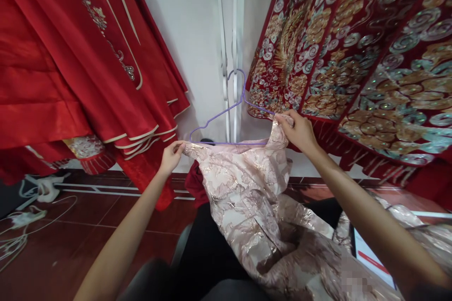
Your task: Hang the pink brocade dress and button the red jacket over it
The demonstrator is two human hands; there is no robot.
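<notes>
A pale pink brocade dress [243,193] with metallic flowers spreads from my hands down over my lap. My left hand [172,156] pinches its left shoulder strap. At the opposite strap, my right hand [295,128] is closed on the fabric, raised a little higher. A thin purple hanger [217,116] is at the neckline, its right end running into the strap by my right hand and its left end close to the other strap. The hanger's hook [237,71] is up against a white metal post [226,47]. Part of the dress's skirt lies in dark folds under my right forearm.
Red garments with cream piping [116,80] hang at the left. On the right hangs a dark red, heavily sequined garment [328,56] with fringe. A white cable and power strip [26,218] lie on the red tiled floor. A lit screen [374,261] sits by my right forearm.
</notes>
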